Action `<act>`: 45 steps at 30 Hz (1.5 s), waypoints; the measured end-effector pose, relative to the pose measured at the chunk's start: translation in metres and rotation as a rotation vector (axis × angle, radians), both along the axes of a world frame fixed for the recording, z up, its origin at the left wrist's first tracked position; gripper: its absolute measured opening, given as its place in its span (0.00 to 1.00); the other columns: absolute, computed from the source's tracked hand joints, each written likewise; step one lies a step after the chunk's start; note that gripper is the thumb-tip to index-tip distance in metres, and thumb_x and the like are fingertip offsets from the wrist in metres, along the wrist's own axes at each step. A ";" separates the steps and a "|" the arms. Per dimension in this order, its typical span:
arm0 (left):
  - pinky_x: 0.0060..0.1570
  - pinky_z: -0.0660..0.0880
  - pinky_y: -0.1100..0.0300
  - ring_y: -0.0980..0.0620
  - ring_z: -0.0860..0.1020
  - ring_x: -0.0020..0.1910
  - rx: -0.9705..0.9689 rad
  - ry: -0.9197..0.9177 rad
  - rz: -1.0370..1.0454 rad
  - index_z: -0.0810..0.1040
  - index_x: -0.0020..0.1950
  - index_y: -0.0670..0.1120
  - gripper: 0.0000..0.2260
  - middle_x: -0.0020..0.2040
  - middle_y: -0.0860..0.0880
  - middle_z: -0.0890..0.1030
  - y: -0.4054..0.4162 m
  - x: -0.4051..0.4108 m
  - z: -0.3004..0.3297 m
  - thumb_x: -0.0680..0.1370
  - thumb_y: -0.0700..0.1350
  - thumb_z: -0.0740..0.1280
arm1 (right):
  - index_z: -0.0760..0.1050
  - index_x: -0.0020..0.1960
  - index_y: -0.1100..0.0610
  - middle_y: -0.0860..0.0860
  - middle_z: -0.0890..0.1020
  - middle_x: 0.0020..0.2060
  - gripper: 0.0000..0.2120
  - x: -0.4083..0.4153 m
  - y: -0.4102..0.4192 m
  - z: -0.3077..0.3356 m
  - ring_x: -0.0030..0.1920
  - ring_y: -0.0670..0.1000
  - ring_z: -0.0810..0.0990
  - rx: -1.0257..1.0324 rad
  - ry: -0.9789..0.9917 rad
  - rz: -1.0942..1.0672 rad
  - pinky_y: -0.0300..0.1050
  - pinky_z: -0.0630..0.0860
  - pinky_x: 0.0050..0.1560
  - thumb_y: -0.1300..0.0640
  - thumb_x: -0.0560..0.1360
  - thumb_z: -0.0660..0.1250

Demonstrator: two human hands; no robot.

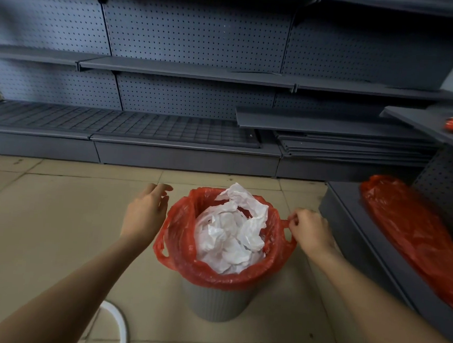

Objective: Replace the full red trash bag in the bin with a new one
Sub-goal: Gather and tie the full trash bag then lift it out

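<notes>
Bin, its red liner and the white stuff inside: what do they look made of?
The bin looks like matte grey moulded plastic, with fine vertical ribs on its wall. The red liner is thin, glossy plastic film: translucent, wrinkled, with loop handles. The white filling appears to be crumpled paper, though its slight sheen could mean thin plastic sheet.

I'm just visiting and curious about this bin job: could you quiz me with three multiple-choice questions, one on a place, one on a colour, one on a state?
1. Where does the spare red bag lie?
A. low shelf at right
B. floor at left
C. inside the bin

2. What colour is the bin?
A. grey
B. blue
C. white

3. What is the right hand doing?
A. hanging free
B. pinching a handle of the full red bag
C. holding paper

Answers: 1 A, it rests on the shelf; 2 A, grey ribbed wall; 3 B, fingers closed on the handle.
</notes>
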State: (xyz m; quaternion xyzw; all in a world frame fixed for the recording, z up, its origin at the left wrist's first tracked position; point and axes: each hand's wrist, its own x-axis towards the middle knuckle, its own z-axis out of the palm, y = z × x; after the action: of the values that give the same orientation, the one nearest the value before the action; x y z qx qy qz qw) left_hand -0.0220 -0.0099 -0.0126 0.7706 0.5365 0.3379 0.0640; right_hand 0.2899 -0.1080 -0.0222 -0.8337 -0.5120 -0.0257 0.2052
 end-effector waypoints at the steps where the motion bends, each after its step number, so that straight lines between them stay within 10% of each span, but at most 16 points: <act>1: 0.41 0.71 0.57 0.47 0.78 0.47 0.008 -0.009 -0.006 0.76 0.59 0.46 0.12 0.54 0.46 0.78 0.001 0.002 0.003 0.79 0.38 0.59 | 0.80 0.49 0.56 0.53 0.83 0.49 0.06 -0.001 0.000 0.006 0.47 0.55 0.81 0.032 -0.016 0.017 0.46 0.78 0.46 0.60 0.75 0.64; 20: 0.42 0.70 0.58 0.49 0.79 0.47 0.032 0.004 -0.176 0.77 0.57 0.48 0.10 0.50 0.50 0.79 -0.007 0.018 0.028 0.79 0.46 0.60 | 0.80 0.45 0.54 0.51 0.81 0.46 0.07 -0.067 0.028 0.102 0.42 0.53 0.81 0.394 -0.069 0.208 0.46 0.78 0.43 0.62 0.74 0.65; 45: 0.53 0.69 0.56 0.47 0.75 0.56 -0.138 0.418 -0.219 0.73 0.63 0.50 0.14 0.55 0.49 0.79 0.006 -0.051 -0.082 0.79 0.51 0.59 | 0.81 0.46 0.53 0.49 0.80 0.44 0.05 -0.069 0.046 0.050 0.41 0.53 0.80 0.278 -0.129 0.243 0.41 0.67 0.38 0.60 0.73 0.67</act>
State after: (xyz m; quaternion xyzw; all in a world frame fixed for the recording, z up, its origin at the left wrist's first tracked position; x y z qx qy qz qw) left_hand -0.0732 -0.0043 -0.0950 0.8711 0.4732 0.1248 0.0407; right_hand 0.2213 -0.0622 0.0278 -0.7261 -0.6125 -0.1247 0.2866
